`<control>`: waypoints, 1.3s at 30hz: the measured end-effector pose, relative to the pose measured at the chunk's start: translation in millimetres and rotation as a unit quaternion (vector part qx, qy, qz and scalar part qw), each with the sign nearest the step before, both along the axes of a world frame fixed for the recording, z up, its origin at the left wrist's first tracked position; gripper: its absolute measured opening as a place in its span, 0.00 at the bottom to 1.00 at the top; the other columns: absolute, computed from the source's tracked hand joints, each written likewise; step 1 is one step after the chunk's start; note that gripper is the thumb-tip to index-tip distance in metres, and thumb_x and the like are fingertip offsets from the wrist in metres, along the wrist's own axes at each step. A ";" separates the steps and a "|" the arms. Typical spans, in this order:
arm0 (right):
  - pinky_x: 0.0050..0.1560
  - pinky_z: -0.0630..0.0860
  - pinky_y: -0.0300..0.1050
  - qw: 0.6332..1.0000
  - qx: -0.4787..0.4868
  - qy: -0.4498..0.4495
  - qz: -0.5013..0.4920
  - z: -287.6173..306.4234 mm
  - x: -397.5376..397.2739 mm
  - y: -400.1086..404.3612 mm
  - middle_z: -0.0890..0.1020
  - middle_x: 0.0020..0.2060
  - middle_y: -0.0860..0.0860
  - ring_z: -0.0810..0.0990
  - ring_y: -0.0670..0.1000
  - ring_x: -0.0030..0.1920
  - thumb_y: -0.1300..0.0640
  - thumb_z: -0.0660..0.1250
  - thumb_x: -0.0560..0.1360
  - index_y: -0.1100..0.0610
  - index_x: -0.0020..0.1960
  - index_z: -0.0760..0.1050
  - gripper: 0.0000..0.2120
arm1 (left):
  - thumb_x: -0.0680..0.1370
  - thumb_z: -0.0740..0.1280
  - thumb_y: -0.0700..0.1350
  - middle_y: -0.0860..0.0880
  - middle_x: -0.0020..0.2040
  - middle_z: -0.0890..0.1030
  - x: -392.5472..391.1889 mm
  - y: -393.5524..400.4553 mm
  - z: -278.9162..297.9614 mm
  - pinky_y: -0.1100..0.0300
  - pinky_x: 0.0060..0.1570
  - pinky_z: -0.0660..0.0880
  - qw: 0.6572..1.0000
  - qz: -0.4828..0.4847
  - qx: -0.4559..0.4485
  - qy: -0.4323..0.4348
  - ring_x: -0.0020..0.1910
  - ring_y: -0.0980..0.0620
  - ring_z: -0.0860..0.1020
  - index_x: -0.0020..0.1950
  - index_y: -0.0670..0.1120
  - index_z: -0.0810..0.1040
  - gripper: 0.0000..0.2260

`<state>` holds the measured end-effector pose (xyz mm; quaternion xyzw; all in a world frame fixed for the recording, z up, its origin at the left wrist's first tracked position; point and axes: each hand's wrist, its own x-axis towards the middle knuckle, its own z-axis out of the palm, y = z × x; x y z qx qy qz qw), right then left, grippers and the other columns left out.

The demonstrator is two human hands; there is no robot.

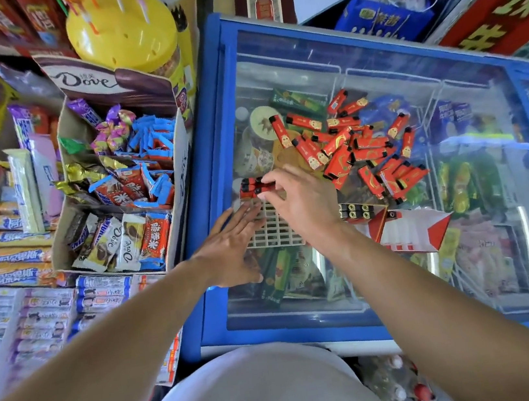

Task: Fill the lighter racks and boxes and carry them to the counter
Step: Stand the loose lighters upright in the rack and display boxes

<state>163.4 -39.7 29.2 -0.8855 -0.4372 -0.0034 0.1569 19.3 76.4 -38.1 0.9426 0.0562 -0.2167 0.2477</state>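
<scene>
On the glass freezer lid (pixel 372 59) lies a white rack (pixel 272 229) beside loose red lighters (pixel 361 149). Left hand (pixel 232 249) rests flat on the rack, fingers straight. Right hand (pixel 304 201) pinches one lighter (pixel 263 187) at the rack's far edge.

There is one camera, and it sits on the person's head. It looks forward and steeply down, almost straight at the top of a blue freezer (pixel 213 160) with a glass lid. The view is very wide, so straight edges bend near the sides. Both arms reach in from the bottom edge, and the left hand (pixel 232 249) and right hand (pixel 304 201) sit close to the middle. The person's own shirt (pixel 256 392) fills the bottom middle, very near. A box of sweets (pixel 173 192) and shelves of snacks (pixel 16 303) show on the left. No other view shares this scene.
</scene>
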 end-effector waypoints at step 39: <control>0.27 0.74 0.38 0.958 -0.050 0.255 -0.122 -4.7 107.9 7.8 0.80 0.39 0.49 0.80 0.46 0.33 0.58 0.68 0.79 0.57 0.52 0.73 0.05 | 0.81 0.59 0.62 0.47 0.82 0.33 -0.3 -36.3 12.4 0.47 0.78 0.32 0.986 0.016 0.166 0.020 0.81 0.46 0.35 0.84 0.48 0.40 0.41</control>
